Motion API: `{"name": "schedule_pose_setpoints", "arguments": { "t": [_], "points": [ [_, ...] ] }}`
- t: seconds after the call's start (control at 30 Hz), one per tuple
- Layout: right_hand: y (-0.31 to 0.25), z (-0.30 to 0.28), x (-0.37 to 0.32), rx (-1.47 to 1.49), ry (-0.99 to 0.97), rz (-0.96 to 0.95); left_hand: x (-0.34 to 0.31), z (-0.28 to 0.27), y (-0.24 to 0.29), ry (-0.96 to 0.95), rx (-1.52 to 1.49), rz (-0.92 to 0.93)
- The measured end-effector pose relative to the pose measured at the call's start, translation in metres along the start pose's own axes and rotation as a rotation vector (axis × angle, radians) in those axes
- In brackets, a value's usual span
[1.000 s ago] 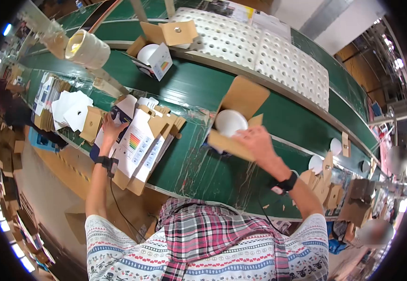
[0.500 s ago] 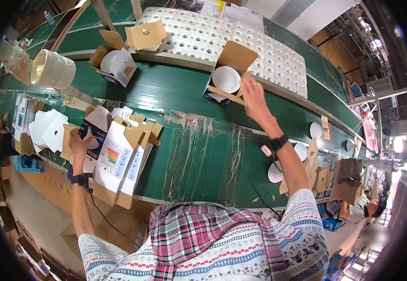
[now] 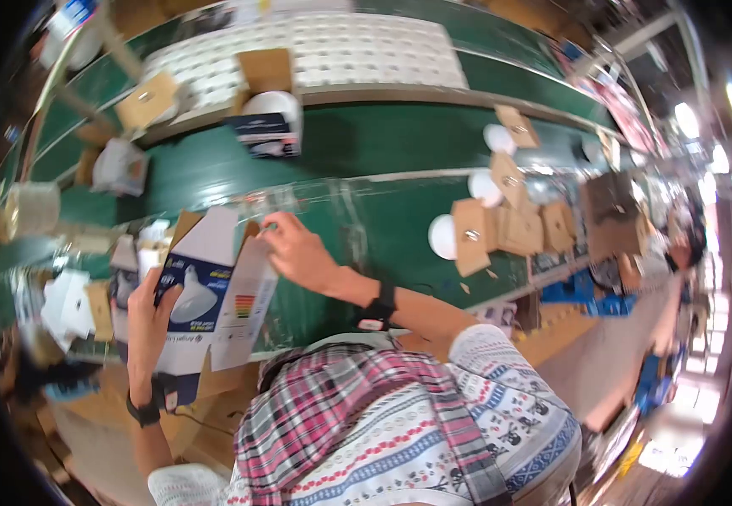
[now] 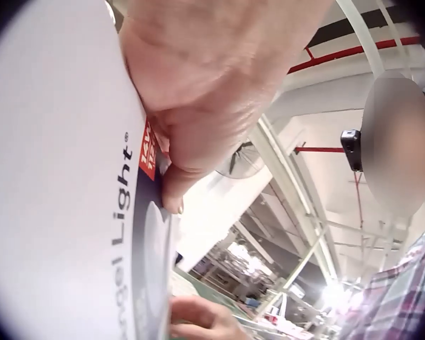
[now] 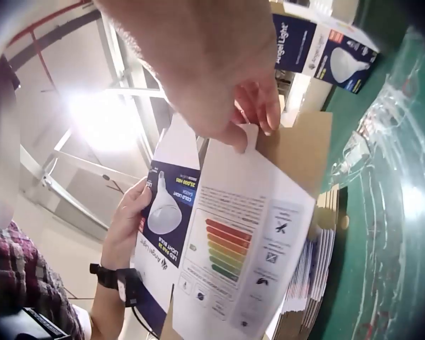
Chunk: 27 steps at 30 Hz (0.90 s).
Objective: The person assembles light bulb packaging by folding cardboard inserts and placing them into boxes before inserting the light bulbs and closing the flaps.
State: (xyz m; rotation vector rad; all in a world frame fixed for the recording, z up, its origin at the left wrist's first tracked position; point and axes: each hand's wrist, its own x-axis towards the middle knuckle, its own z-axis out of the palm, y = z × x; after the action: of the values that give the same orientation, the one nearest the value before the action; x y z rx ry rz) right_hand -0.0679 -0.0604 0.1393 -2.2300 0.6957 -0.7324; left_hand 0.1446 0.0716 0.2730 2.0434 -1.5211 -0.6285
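Observation:
A part-flattened light bulb carton (image 3: 197, 308), printed with a bulb and a coloured energy scale, is raised in front of the person. The left hand (image 3: 148, 316) grips its left side, thumb lying over the blue printed panel (image 5: 171, 205). At the carton's upper right, the right hand (image 3: 305, 257) pinches a top flap (image 5: 249, 138) between thumb and fingers. Behind it in the right wrist view lies a stack of flat cartons (image 5: 313, 276). The left wrist view shows the left thumb close against the carton's white side (image 4: 71, 177).
An open box (image 3: 269, 139) with a white bulb stands on the green belt (image 3: 383, 139); another box (image 3: 120, 167) is farther left. White bulbs with cardboard inserts (image 3: 471, 236) lie at right. A perforated white foam sheet (image 3: 324, 51) runs along the back. White card sheets (image 3: 67, 308) lie at left.
The right hand let go of the open bulb box on the belt and came back left to the carton. The left hand lifted this carton from the stack. The head view has turned right.

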Motion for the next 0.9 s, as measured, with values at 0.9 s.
{"name": "schedule_pose_setpoints", "arguments": {
  "t": [0.9],
  "points": [
    [0.138,-0.183,-0.207,-0.656,0.493,0.640,0.032,0.209,-0.145,-0.587,-0.292,-0.126]
  ]
}}
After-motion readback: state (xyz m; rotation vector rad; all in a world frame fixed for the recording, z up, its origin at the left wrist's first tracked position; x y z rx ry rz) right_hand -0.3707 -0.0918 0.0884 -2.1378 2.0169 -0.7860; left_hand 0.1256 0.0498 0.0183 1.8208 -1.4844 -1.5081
